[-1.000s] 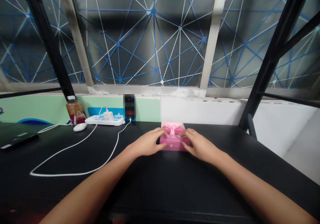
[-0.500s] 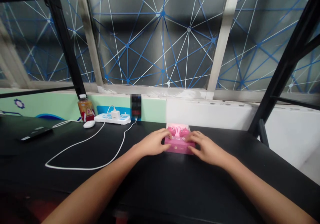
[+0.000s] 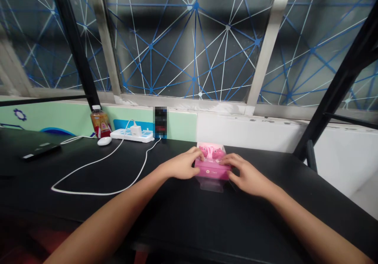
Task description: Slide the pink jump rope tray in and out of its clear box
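Pink box, gripped at either end by left hand and right hand. Clear plastic piece, touching box's near edge. Black tabletop. Farther back: white power strip, white mouse, bottle of orange drink.

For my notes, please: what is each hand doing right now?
Left hand: closed, holding the pink box.
Right hand: closed, holding the pink box.

Upright device under pixelation; pink box lettering too small to read
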A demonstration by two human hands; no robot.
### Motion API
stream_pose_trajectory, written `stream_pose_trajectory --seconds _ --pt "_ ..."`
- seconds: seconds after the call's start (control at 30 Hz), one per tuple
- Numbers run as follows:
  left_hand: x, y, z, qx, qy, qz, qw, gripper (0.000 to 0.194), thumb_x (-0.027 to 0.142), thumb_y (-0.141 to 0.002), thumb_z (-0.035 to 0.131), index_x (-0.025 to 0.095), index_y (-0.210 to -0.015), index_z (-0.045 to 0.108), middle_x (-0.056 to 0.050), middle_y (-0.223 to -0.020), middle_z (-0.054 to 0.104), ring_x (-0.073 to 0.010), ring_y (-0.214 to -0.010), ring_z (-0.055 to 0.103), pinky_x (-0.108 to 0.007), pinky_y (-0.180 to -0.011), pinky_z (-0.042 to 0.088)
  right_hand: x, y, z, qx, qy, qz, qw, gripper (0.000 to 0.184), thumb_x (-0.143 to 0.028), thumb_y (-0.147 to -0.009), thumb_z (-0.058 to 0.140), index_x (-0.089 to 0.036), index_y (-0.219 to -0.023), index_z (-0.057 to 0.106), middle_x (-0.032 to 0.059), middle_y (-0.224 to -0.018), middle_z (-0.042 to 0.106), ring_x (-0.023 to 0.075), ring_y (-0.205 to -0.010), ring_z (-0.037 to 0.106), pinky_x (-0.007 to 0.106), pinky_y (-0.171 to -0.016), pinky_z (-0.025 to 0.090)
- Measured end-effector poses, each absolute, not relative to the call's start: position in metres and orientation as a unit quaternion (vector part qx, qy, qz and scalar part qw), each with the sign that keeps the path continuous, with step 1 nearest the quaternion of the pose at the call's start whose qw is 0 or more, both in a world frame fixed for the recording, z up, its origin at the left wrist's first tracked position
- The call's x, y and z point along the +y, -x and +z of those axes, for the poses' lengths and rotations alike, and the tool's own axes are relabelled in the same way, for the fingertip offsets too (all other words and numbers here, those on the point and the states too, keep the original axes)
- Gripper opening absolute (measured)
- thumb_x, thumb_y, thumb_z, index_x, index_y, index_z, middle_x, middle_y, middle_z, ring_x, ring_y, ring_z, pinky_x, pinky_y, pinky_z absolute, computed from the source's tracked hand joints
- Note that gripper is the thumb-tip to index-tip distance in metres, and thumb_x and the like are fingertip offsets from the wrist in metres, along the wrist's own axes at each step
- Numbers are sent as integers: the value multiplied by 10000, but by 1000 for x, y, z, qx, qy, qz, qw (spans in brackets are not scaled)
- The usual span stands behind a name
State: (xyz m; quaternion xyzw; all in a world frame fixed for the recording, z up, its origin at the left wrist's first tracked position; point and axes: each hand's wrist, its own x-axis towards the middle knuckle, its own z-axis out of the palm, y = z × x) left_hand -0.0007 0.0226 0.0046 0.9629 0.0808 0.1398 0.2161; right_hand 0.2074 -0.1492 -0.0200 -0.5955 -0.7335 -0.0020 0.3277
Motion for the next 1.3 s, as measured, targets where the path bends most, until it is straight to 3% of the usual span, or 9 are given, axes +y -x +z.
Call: stream_pose_trajectory --seconds 0.17,0.33,0.53,0.73,0.83,0.9,0.97,1.07,1.3 --pt "25 3 2 40 -964 140 221 407 87 -748 509 220 -1129 559 -70 -1224 533 -209 -1093 545 -340 -969 427 -149 -205 -22 -720 616 -37 318 191 -248 -913 534 -249 -1071 642 68 -1094 646 230 -1034 595 417 -931 476" --pt "19 3 2 35 -967 136 213 348 143 -811 520 218 -1148 560 -69 -1212 555 -207 -1107 540 -336 -981 416 -154 -201 -26 -709 641 -55 289 242 -252 -970 418 -248 -1070 638 64 -1057 655 212 -938 631 391 -873 508" --pt "11 2 3 60 -964 142 216 219 303 -948 440 223 -1085 591 -55 -1178 588 -194 -1078 559 -332 -967 413 -163 -202 -24 -717 631 -33 294 216 -251 -936 480 -234 -1109 608 85 -1134 601 219 -1048 586 401 -947 471" --pt "15 0 -1 57 -963 163 205 190 334 -916 513 220 -1033 611 -49 -1131 607 -180 -952 592 -306 -868 450 -178 -198 -19 -754 623 9 211 802 -371 -742 733 -257 -1445 364 112 -1471 358 305 -1369 321 472 -1100 339" --pt "17 -1 -3 58 -964 183 184 194 325 -870 577 218 -1025 621 -47 -1084 630 -173 -871 595 -289 -802 459 -183 -184 -11 -772 607 -46 184 635 -408 -782 696 -243 -1363 501 123 -1430 430 326 -1359 328 503 -1106 305" --pt "17 -1 -3 73 -962 194 179 209 338 -853 596 219 -1020 636 -39 -1060 651 -169 -833 604 -275 -771 460 -184 -175 -5 -789 583 -70 183 382 -370 -846 629 -250 -1208 635 110 -1317 538 302 -1279 431 487 -1080 339" --pt "15 -2 -3 97 -957 201 186 214 361 -845 601 221 -997 657 -27 -1041 674 -158 -784 620 -257 -741 459 -185 -168 -3 -806 562 -60 176 254 -290 -890 557 -246 -1103 687 93 -1174 625 255 -1131 549 438 -1007 417" --pt "10 -4 -3 137 -949 212 190 206 384 -843 591 236 -946 689 -2 -1007 705 -142 -718 638 -234 -706 452 -184 -162 -6 -821 552 -6 145 310 -201 -912 473 -231 -1156 663 69 -1085 675 204 -985 625 362 -900 486" --pt "6 -8 1 230 -937 220 146 327 537 -808 591 280 -950 734 8 -715 711 -187 -689 652 -238 -600 404 -194 -152 3 -838 513 109 149 377 -126 -841 532 -245 -1170 674 33 -1110 685 173 -998 629 292 -897 472"
